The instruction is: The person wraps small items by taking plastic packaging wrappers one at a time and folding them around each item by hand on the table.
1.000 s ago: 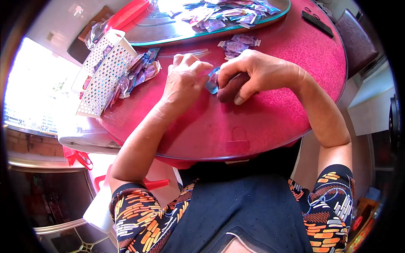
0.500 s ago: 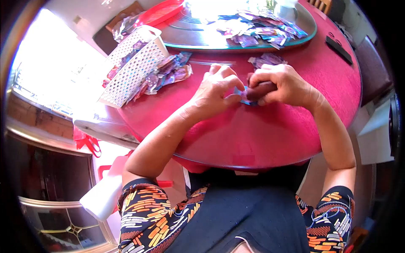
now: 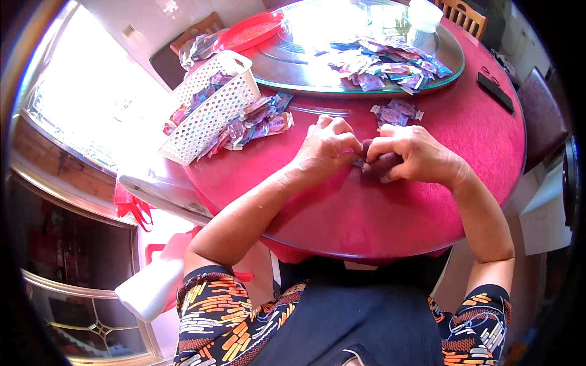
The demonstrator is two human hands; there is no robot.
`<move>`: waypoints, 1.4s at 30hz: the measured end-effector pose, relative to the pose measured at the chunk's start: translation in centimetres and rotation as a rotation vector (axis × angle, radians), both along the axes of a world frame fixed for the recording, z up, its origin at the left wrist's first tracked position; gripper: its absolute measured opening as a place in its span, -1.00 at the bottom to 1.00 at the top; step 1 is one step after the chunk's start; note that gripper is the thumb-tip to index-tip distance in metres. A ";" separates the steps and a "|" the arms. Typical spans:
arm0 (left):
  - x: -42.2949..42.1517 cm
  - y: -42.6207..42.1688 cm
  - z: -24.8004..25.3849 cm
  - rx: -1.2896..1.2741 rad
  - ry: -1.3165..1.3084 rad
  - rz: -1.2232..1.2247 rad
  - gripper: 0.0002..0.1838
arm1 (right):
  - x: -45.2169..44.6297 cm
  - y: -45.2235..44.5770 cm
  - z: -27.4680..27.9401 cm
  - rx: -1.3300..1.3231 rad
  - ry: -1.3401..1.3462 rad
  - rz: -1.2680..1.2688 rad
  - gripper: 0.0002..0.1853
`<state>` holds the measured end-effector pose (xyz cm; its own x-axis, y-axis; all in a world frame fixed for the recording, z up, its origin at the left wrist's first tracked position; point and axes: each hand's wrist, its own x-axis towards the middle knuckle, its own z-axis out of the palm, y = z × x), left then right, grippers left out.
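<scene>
Over the red patterned tabletop (image 3: 317,222), I'd brace the dark brown, rounded object (image 3: 381,167) in my right hand (image 3: 420,155), whose grip is closed around it, and steady the small bluish plastic packet (image 3: 358,163) between both hands. Left hand (image 3: 326,148) meets it; pinched or not, can't tell. Counts: one tabletop, one glass-edged round turntable (image 3: 278,68), one white perforated plastic basket (image 3: 213,117), three purple-blue packet heaps (image 3: 394,67) outside it (overlapping, singles uncountable), one brown object.
</scene>
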<state>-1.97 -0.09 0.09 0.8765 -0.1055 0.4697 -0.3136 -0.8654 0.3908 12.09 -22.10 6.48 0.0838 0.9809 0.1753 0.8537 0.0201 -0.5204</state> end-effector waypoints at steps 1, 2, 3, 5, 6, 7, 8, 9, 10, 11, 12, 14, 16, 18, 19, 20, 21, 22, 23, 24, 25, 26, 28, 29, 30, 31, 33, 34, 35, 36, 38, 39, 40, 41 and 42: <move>-0.1 -0.1 0.1 0.005 -0.003 -0.001 -0.72 | 0.0 -0.1 0.0 -0.002 -0.006 0.005 -0.60; -0.1 -0.2 0.1 0.007 -0.005 -0.004 -0.72 | 0.1 -0.2 0.1 -0.007 -0.011 0.009 -0.60; -0.3 -0.4 0.5 0.029 0.005 0.005 -0.70 | -0.1 -0.1 0.1 0.017 -0.007 0.001 -0.61; -0.1 -0.2 0.0 0.011 -0.012 0.012 -0.68 | -0.5 0.4 -0.7 0.074 -0.004 -0.008 -0.62; -0.1 -0.3 0.0 0.000 -0.018 0.015 -0.66 | -0.5 0.5 -1.0 0.100 -0.001 -0.013 -0.62; 0.0 -0.3 0.0 -0.008 0.000 0.023 -0.65 | -0.3 0.5 -0.9 0.093 0.027 -0.009 -0.63; -0.1 -0.3 0.1 -0.017 0.017 0.032 -0.64 | 0.1 0.3 -0.9 0.058 0.035 -0.009 -0.63; -0.1 -0.4 0.3 -0.026 0.034 0.042 -0.63 | 0.5 0.1 -0.8 0.022 0.044 -0.007 -0.63; -0.2 -0.5 0.6 -0.023 0.054 0.038 -0.63 | 0.7 0.0 -0.5 -0.014 0.052 -0.004 -0.63; -0.3 -0.6 1.0 -0.020 0.074 0.033 -0.63 | 0.7 -0.1 0.0 -0.036 0.036 -0.003 -0.65; -0.4 -0.7 1.3 -0.015 0.094 0.027 -0.63 | 0.6 -0.1 0.0 -0.020 0.019 -0.009 -0.65; -0.3 -0.4 0.7 0.006 0.075 0.046 -0.66 | 0.1 0.0 -0.2 0.014 -0.016 -0.025 -0.65; -0.1 -0.3 0.3 0.010 0.060 0.055 -0.66 | -0.7 0.7 -1.1 0.111 -0.006 -0.020 -0.64; -0.1 -0.4 0.4 -0.003 0.050 0.061 -0.65 | -0.6 0.8 -1.4 0.101 -0.025 -0.084 -0.64; -0.3 -0.6 0.6 -0.007 0.075 0.061 -0.64 | -0.2 0.7 -1.3 0.078 -0.042 -0.087 -0.63; -0.4 -0.8 1.0 -0.011 0.097 0.061 -0.62 | 0.3 0.5 -1.1 0.055 -0.061 -0.088 -0.63; -0.6 -1.0 1.3 -0.013 0.117 0.061 -0.60 | 0.7 0.3 -0.5 -0.028 -0.042 -0.105 -0.60; -0.6 -1.0 1.3 0.001 0.120 0.061 -0.60 | 0.8 0.0 0.2 -0.084 0.003 -0.101 -0.60; -0.6 -1.1 1.3 0.014 0.124 0.059 -0.59 | 0.8 -0.3 0.8 -0.140 0.051 -0.098 -0.59; -0.6 -1.2 1.3 0.028 0.130 0.057 -0.58 | 0.8 -0.6 1.1 -0.197 0.099 -0.097 -0.59; -0.6 -1.2 1.2 0.038 0.109 0.060 -0.59 | 0.9 -0.6 1.2 -0.209 0.120 -0.064 -0.60; -0.5 -1.3 1.0 0.046 0.088 0.064 -0.61 | 0.8 -0.5 0.9 -0.124 0.086 -0.065 -0.60; -0.2 -1.2 0.3 0.070 0.046 0.095 -0.63 | 0.3 0.2 -0.1 0.040 0.020 -0.062 -0.61; 0.1 -1.1 -0.2 0.086 0.027 0.122 -0.64 | -0.2 0.3 0.0 0.044 -0.041 -0.124 -0.63; 0.2 -1.3 -0.2 0.102 0.007 0.150 -0.66 | -0.2 0.3 -0.1 0.006 -0.029 -0.117 -0.62; 0.1 -1.4 -0.1 0.082 0.027 0.158 -0.73 | -0.1 0.2 -0.1 -0.030 -0.021 -0.109 -0.62; 0.1 -1.8 0.1 0.061 0.019 0.167 -0.76 | 0.3 0.0 0.3 -0.121 -0.028 -0.111 -0.58; 0.1 -1.9 0.1 0.053 0.017 0.170 -0.77 | 0.4 -0.3 0.9 -0.194 0.029 -0.112 -0.57; 0.1 -2.0 0.1 0.053 0.015 0.171 -0.78 | 0.6 -0.6 1.7 -0.265 0.087 -0.114 -0.56; 0.1 -2.0 0.1 0.053 0.011 0.172 -0.79 | 0.8 -0.9 2.3 -0.336 0.144 -0.117 -0.55; 0.3 -1.9 -0.2 0.078 -0.017 0.179 -0.80 | 1.1 -0.8 2.1 -0.185 0.066 -0.053 -0.57; 0.4 -1.7 -0.4 0.102 -0.038 0.186 -0.80 | 0.9 -0.2 1.2 -0.021 0.066 -0.026 -0.57; 0.5 -1.7 -0.6 0.124 -0.053 0.191 -0.80 | 0.7 0.1 0.6 0.139 0.072 0.000 -0.57; 0.5 -1.8 -0.7 0.111 -0.052 0.189 -0.81 | 0.4 0.3 0.4 0.160 0.057 -0.034 -0.58; 0.5 -1.9 -0.6 0.098 -0.053 0.186 -0.81 | 0.4 0.2 0.1 0.102 0.010 -0.074 -0.57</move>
